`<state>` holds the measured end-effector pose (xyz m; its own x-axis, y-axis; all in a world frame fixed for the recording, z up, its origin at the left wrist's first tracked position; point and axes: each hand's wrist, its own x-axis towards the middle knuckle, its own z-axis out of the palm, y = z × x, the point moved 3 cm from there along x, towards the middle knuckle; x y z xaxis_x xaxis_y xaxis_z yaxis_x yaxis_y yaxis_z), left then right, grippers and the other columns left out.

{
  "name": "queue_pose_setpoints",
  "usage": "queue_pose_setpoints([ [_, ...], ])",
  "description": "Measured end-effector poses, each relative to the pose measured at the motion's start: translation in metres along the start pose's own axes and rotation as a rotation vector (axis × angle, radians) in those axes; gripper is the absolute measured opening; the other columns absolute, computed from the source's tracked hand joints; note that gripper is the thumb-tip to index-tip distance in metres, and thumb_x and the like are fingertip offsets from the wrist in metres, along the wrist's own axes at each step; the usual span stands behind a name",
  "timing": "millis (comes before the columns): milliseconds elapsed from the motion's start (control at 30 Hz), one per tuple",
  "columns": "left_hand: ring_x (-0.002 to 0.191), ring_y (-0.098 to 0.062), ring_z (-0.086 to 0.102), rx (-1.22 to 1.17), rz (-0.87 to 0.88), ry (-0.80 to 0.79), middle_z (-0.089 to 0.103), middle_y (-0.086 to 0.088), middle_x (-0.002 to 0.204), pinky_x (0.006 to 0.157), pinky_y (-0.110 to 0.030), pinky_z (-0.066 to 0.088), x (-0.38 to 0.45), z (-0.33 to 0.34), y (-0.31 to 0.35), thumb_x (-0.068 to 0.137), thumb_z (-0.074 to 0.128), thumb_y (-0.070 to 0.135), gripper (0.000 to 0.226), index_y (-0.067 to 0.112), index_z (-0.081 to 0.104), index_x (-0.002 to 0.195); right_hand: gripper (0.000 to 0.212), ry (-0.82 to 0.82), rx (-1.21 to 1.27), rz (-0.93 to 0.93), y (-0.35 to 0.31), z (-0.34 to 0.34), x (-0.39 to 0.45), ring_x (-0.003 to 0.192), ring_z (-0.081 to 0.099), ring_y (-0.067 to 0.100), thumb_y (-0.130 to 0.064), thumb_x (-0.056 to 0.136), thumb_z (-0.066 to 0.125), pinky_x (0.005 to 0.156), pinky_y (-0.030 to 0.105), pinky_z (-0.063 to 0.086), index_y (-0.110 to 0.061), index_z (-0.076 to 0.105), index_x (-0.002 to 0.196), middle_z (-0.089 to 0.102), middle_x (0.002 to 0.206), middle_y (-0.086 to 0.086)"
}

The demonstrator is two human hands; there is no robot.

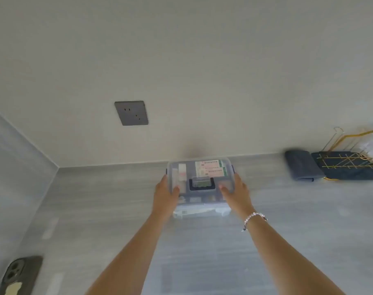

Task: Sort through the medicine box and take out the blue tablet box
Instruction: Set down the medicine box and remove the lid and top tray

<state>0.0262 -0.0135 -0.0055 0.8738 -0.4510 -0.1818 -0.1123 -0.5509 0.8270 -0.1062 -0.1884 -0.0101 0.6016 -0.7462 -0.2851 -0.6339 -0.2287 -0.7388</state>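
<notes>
A clear plastic medicine box (200,167) with a dark handle on its shut lid stands on the grey counter near the back wall. Several packets show through the lid, among them white and green cartons (211,168). No blue tablet box can be made out. My left hand (165,193) grips the box's left side, thumb on the lid. My right hand (236,193), with a bead bracelet at the wrist, grips the right side the same way. The picture is blurred.
A folded dark cloth (301,165) and a gold wire rack (351,158) on a dark mat sit at the right. A phone (19,275) lies at the near left corner. A grey wall socket (131,112) is above the counter (96,199).
</notes>
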Motion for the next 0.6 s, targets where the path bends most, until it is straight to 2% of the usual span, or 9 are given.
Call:
queue_pose_setpoints([
  [67, 0.106, -0.027, 0.056, -0.012, -0.037, 0.014, 0.057, -0.010, 0.122, 0.087, -0.035, 0.048, 0.007, 0.001, -0.003, 0.090, 0.051, 0.018, 0.045, 0.015, 0.043, 0.133, 0.068, 0.015, 0.084, 0.033, 0.001, 0.001, 0.009, 0.130, 0.033, 0.032, -0.031, 0.085, 0.057, 0.105, 0.048, 0.035, -0.015, 0.025, 0.143, 0.043, 0.137, 0.015],
  [133, 0.100, -0.026, 0.057, -0.016, -0.058, 0.006, 0.058, -0.012, 0.120, 0.080, -0.030, 0.047, 0.010, 0.001, -0.007, 0.090, 0.052, 0.019, 0.045, 0.015, 0.043, 0.134, 0.064, 0.022, 0.116, 0.061, 0.002, 0.001, 0.013, 0.123, 0.038, 0.031, -0.030, 0.084, 0.058, 0.095, 0.043, 0.044, -0.015, 0.031, 0.140, 0.047, 0.130, 0.016],
  [200, 0.099, -0.026, 0.059, -0.030, -0.072, -0.001, 0.058, -0.013, 0.119, 0.079, -0.031, 0.049, 0.010, 0.002, -0.010, 0.090, 0.053, 0.021, 0.044, 0.016, 0.044, 0.133, 0.063, 0.018, 0.143, 0.080, 0.005, 0.001, 0.012, 0.114, 0.046, 0.031, -0.029, 0.083, 0.060, 0.088, 0.042, 0.050, -0.016, 0.033, 0.139, 0.047, 0.126, 0.017],
  [267, 0.100, -0.027, 0.059, -0.058, -0.069, 0.006, 0.059, -0.012, 0.117, 0.083, -0.034, 0.050, 0.004, 0.001, -0.012, 0.089, 0.054, 0.022, 0.041, 0.018, 0.048, 0.130, 0.066, 0.036, 0.170, 0.088, 0.010, 0.001, 0.007, 0.111, 0.051, 0.032, -0.030, 0.082, 0.062, 0.089, 0.045, 0.051, -0.016, 0.032, 0.140, 0.047, 0.128, 0.017],
  [333, 0.103, -0.026, 0.059, -0.092, -0.071, 0.022, 0.060, -0.007, 0.115, 0.086, -0.035, 0.051, -0.007, 0.001, -0.016, 0.089, 0.056, 0.023, 0.042, 0.021, 0.048, 0.130, 0.069, 0.067, 0.198, 0.104, 0.018, -0.001, -0.002, 0.114, 0.051, 0.031, -0.031, 0.082, 0.064, 0.092, 0.040, 0.050, -0.014, 0.032, 0.141, 0.046, 0.132, 0.015],
  [400, 0.102, -0.025, 0.061, -0.096, -0.097, 0.057, 0.061, -0.003, 0.110, 0.077, -0.029, 0.050, -0.021, 0.000, -0.020, 0.089, 0.058, 0.025, 0.046, 0.022, 0.046, 0.133, 0.066, 0.103, 0.219, 0.115, 0.027, -0.004, -0.014, 0.112, 0.054, 0.029, -0.032, 0.081, 0.066, 0.090, 0.036, 0.048, -0.014, 0.035, 0.138, 0.048, 0.133, 0.014],
  [467, 0.092, -0.021, 0.062, -0.073, -0.151, 0.075, 0.062, -0.004, 0.108, 0.065, -0.023, 0.048, -0.034, 0.000, -0.026, 0.089, 0.057, 0.030, 0.052, 0.023, 0.042, 0.137, 0.061, 0.125, 0.249, 0.118, 0.036, -0.007, -0.027, 0.105, 0.058, 0.027, -0.033, 0.080, 0.067, 0.086, 0.037, 0.050, -0.014, 0.041, 0.132, 0.053, 0.128, 0.014],
  [533, 0.072, -0.010, 0.055, -0.051, -0.186, 0.079, 0.060, 0.003, 0.089, 0.055, -0.018, 0.041, -0.049, 0.001, -0.031, 0.090, 0.055, 0.033, 0.050, 0.023, 0.042, 0.137, 0.056, 0.149, 0.267, 0.121, 0.045, -0.010, -0.041, 0.101, 0.058, 0.027, -0.033, 0.080, 0.067, 0.083, 0.038, 0.051, -0.013, 0.045, 0.128, 0.057, 0.118, 0.013],
  [600, 0.069, -0.011, 0.051, -0.044, -0.198, 0.074, 0.049, 0.014, 0.072, 0.056, -0.021, 0.039, -0.063, 0.004, -0.035, 0.091, 0.051, 0.033, 0.034, 0.027, 0.053, 0.125, 0.052, 0.171, 0.275, 0.117, 0.054, -0.014, -0.054, 0.095, 0.057, 0.025, -0.034, 0.082, 0.065, 0.075, 0.034, 0.048, -0.012, 0.048, 0.126, 0.057, 0.106, 0.007],
])
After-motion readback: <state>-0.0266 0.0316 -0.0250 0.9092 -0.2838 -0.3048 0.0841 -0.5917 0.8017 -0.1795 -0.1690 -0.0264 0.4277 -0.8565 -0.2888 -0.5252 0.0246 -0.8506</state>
